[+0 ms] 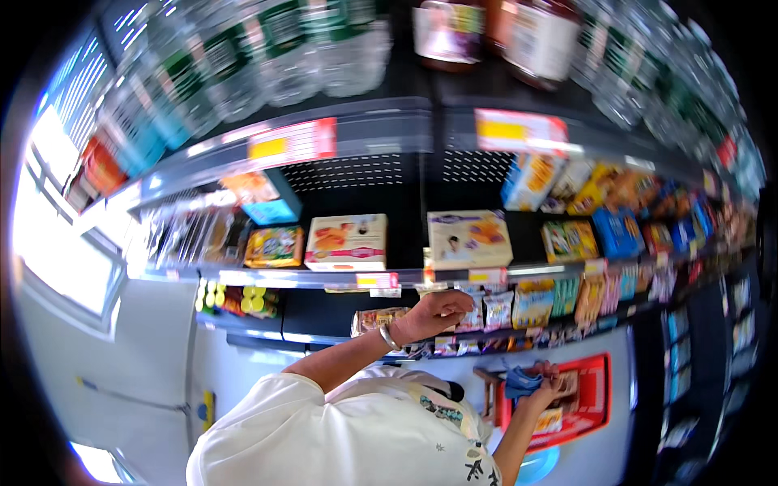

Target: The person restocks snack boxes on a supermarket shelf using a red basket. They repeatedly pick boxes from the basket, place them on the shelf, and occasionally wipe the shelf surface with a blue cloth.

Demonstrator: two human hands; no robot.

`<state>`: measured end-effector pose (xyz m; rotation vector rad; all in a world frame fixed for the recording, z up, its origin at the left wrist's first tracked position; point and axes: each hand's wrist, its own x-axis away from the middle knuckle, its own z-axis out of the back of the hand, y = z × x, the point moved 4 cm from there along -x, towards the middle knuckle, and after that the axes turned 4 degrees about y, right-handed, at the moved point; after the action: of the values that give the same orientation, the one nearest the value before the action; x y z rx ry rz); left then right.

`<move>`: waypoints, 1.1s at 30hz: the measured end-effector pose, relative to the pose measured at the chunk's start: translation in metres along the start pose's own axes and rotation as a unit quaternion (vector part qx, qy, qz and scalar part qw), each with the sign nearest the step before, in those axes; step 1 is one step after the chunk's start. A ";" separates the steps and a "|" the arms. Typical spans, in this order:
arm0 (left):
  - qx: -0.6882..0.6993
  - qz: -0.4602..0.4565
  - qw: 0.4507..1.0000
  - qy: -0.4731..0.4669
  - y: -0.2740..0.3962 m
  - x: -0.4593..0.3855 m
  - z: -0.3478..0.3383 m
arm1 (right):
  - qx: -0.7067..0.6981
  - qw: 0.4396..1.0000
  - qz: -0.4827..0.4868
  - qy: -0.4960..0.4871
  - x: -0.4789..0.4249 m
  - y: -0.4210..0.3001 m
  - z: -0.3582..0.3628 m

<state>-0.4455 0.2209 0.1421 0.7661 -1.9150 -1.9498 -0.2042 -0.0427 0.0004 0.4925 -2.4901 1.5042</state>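
Observation:
My left hand (439, 311), with a silver bangle (389, 338) at the wrist, is in front of the shelf edge near the middle. Its fingers are loosely curled and slightly apart, and I see nothing in them. Above it on the shelf lie two boxed foods, a cream box with a pink band (346, 242) and a cream box with purple trim (470, 239). At the lower right my right hand (544, 386) grips a blue cloth (521, 384). It is over a red plastic crate (598, 395) that holds a few packages.
Water bottles (282, 54) and dark-filled bottles (541, 42) line the upper shelf. Snack packs (498, 310) sit on the lower shelf under my left hand. A light-blue round object (538, 466) is beside the crate. A window (67, 237) is at the left, and more shelving (681, 340) stands right.

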 end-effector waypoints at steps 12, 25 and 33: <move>-0.049 -0.186 0.850 0.491 0.097 0.125 0.234 | 0.129 0.879 -0.027 -0.459 0.156 0.001 -0.287; -0.081 -0.137 0.798 0.581 0.133 0.171 0.402 | 0.231 0.710 0.030 -0.665 0.317 0.075 -0.482; -0.284 -0.138 0.798 0.513 0.103 0.187 0.457 | 0.409 0.565 0.115 -0.707 0.383 0.155 -0.554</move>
<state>-0.8702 0.4864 0.1992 1.5128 -0.5585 -1.5252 -0.6222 0.4438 0.2572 2.4401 -2.1844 3.2316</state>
